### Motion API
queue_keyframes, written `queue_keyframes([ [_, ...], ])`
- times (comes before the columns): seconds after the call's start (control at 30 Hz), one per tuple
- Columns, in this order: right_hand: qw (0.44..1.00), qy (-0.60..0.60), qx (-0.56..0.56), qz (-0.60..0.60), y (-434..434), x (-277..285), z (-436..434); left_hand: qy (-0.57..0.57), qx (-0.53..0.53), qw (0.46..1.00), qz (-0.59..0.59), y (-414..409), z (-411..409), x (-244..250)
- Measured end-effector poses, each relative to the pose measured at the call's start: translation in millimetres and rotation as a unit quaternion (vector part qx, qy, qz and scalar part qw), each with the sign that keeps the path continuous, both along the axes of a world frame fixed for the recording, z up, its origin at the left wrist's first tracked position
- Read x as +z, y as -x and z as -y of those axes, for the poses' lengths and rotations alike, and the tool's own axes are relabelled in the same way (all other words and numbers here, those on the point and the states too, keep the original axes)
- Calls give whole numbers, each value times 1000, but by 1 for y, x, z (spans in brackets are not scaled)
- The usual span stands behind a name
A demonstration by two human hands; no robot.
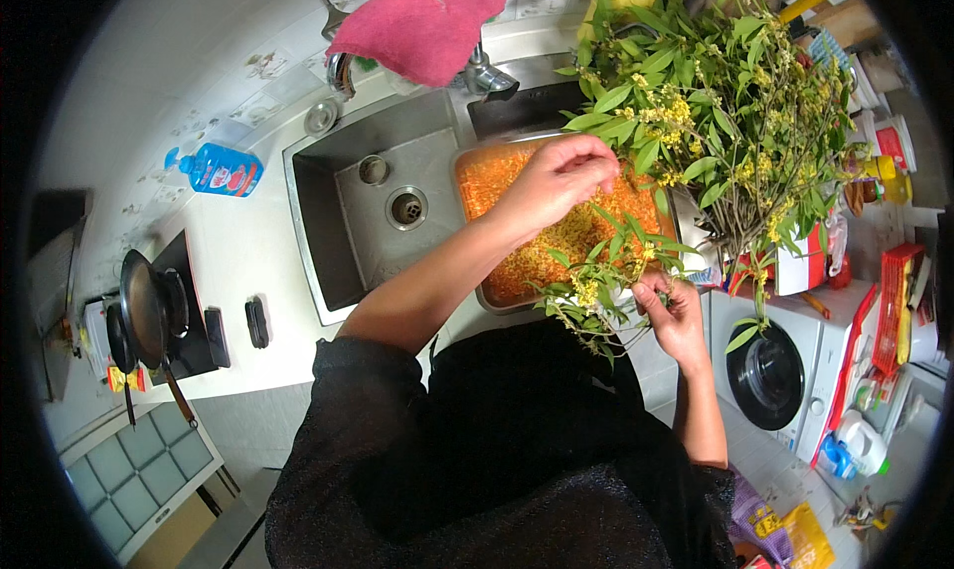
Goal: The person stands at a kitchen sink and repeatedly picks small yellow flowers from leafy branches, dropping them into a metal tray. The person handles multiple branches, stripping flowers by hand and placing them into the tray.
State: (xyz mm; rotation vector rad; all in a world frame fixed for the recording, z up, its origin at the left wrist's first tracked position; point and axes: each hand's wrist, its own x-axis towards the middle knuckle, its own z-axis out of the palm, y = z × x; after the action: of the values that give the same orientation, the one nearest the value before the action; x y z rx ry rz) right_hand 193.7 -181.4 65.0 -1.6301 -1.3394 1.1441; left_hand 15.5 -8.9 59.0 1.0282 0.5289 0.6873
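My left hand [560, 181] hovers over a rectangular metal tray [498, 301], its thumb and fingertips drawn together. Whether anything is pinched between them is hidden. The tray holds a layer of small orange blossoms [484, 185] with yellow blossoms [563, 245] heaped in the middle. My right hand [671, 312] grips a leafy sprig of yellow-flowered osmanthus [589, 289] by its stems, above the tray's near right corner. A large bundle of flowering osmanthus branches [715, 122] lies to the right of the tray, cut stems pointing towards me.
A steel sink [387, 189] lies left of the tray, partly covered by it. A pink cloth [425, 25] hangs over the faucet [486, 77]. A blue pump bottle [223, 170] stands on the counter. Farther left is a wok [143, 308]; at right, a front-loading washing machine [775, 375].
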Motion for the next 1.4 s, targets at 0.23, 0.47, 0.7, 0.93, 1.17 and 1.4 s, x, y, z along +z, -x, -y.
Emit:
queue_keyframes([
  [0.23, 1000, 4, -2, 5, 2, 4, -2, -63, -129, 988, -66, -12, 12, -23],
  [0.47, 1000, -5, 3, 10, 0, 0, 0, -76, -157, 980, -94, -12, 15, -40],
  [0.7, 1000, 2, 4, 14, 1, 2, -1, -134, -199, 959, -149, -5, 16, -24],
  [0.93, 999, 7, 11, 48, 2, 4, -1, -166, -225, 946, -165, -8, 17, -32],
  [1.17, 998, 13, 17, 60, 2, 6, -2, -85, -230, 962, -123, -9, 16, -40],
  [1.4, 1000, 8, 6, 28, -1, -1, -3, 1, -215, 974, -76, -4, 16, -38],
])
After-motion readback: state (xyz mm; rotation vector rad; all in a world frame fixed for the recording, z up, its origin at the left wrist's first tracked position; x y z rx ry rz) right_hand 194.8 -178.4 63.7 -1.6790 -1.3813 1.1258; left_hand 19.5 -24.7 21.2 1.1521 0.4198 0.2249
